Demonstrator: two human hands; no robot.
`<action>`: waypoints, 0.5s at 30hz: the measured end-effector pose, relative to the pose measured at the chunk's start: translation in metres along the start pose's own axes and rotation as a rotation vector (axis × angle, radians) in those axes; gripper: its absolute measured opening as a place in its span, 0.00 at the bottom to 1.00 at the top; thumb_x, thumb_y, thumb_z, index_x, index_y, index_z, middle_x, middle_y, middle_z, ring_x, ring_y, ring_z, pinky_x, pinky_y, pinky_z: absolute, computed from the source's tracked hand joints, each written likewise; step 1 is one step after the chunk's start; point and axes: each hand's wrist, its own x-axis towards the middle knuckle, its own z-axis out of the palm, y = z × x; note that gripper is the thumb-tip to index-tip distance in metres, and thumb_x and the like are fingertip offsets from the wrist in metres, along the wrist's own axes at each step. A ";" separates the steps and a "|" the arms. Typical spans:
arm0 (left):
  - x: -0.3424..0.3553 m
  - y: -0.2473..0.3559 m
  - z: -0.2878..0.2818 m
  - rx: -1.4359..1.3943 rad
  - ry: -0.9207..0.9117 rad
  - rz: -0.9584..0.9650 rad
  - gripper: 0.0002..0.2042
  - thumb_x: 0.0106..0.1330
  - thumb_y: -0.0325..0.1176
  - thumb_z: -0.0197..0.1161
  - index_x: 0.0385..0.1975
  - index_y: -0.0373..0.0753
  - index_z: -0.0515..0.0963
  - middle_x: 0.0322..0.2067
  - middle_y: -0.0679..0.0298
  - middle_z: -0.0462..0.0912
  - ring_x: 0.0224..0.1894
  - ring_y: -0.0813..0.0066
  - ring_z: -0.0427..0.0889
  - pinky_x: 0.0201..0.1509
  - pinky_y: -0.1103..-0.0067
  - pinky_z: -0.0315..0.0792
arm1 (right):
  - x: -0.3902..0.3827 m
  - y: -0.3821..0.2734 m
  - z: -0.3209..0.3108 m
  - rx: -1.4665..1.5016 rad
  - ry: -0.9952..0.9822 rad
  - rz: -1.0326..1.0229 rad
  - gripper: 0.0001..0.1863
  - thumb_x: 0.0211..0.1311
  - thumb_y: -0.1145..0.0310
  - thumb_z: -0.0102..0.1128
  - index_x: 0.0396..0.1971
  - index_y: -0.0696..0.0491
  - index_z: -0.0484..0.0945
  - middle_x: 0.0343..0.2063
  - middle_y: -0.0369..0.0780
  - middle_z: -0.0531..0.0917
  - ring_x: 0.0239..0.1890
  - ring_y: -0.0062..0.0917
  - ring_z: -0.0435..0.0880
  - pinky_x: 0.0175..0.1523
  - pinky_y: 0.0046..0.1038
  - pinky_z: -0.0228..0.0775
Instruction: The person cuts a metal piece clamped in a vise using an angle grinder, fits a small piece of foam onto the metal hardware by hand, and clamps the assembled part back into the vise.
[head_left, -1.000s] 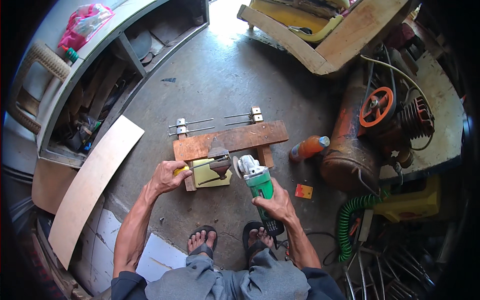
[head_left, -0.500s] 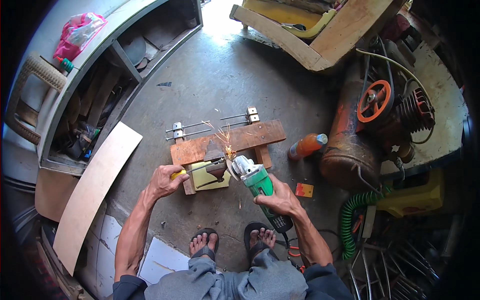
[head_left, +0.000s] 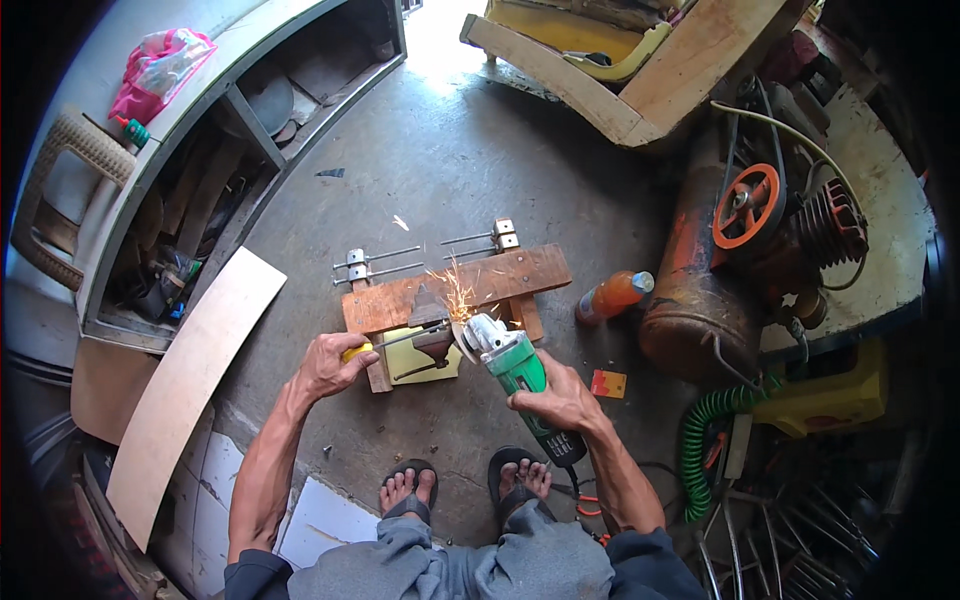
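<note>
My right hand is wrapped round the green body of an angle grinder. Its disc meets the tip end of a screwdriver, and sparks spray up from there. The screwdriver's yellow handle is gripped in my left hand, its shaft pointing right. Beneath the shaft, a dark metal vise-like piece is fixed to a low wooden bench. The exact contact point is hidden by the sparks and disc.
An orange bottle stands right of the bench, near a rusty air compressor. A coiled green hose lies nearer me. Clamps with long bolts sit on the bench's far side. A curved pale board leans at left beside an open cabinet.
The spray of sparks has grown wider and spread to both sides of the contact point. Both hands, the grinder and the screwdriver stay almost in place.
</note>
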 end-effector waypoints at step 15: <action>-0.039 0.012 0.012 -0.050 0.112 -0.186 0.17 0.67 0.46 0.67 0.32 0.34 0.82 0.26 0.51 0.82 0.29 0.54 0.83 0.33 0.67 0.74 | -0.051 0.039 0.021 0.331 0.202 0.170 0.30 0.47 0.63 0.72 0.51 0.59 0.77 0.36 0.40 0.83 0.39 0.25 0.82 0.47 0.30 0.75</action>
